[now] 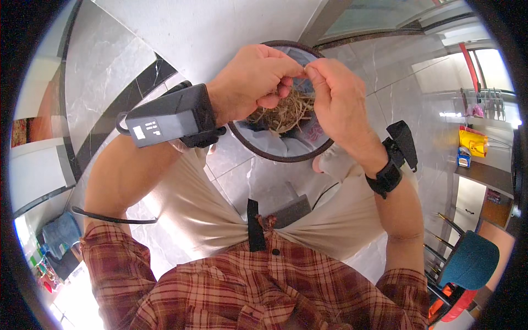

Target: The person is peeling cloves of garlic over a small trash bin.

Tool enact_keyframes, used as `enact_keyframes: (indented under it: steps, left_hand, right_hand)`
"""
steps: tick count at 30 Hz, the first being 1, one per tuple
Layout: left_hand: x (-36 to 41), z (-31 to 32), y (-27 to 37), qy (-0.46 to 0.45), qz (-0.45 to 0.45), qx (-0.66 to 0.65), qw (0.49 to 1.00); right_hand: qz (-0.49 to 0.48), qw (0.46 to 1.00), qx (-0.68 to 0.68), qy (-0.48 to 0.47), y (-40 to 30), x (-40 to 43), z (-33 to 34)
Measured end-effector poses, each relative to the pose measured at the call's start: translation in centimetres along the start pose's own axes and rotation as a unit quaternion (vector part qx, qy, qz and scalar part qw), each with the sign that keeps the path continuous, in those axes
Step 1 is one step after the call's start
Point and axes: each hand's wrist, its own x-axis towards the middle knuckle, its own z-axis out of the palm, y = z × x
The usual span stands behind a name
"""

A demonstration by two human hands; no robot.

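My left hand (264, 78) and my right hand (340, 97) meet fingertip to fingertip above a round waste bin (284, 157). Both pinch at a small thin item (305, 73), mostly hidden by the fingertips and too small to name. The other fingers of my left hand curl inward. Below them, a tangle of dry, straw-coloured fibrous strands (288, 111) lies in the bin. A pale plastic liner (264, 138) covers its inside, with red printing on one side.
The bin stands on grey marbled tiles (231, 177) between my feet, beside a white panel (206, 33). A grey block-like object (293, 210) is between my legs. To the right stand a blue-seated chair (470, 260) and a shelf (482, 177) bearing a yellow packet (474, 142).
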Motion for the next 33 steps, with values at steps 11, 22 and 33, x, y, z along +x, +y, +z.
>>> enact_keyframes:
  steps: [11, 22, 33]
  left_hand:
    - [-0.1, 0.4, -0.3, 0.0, 0.011, -0.045, 0.999]
    - [-0.8, 0.9, 0.3, -0.021, -0.011, -0.164, 0.986]
    - [-0.7, 1.0, 0.0, -0.001, 0.044, -0.126, 0.991]
  right_hand:
    - [-0.014, 1.0, 0.011, 0.005, -0.5, 0.4, -0.3]
    - [0.058, 0.99, 0.122, 0.035, -1.0, 0.2, -0.2]
    - [0.197, 0.942, 0.27, 0.017, -0.7, 0.6, -0.1]
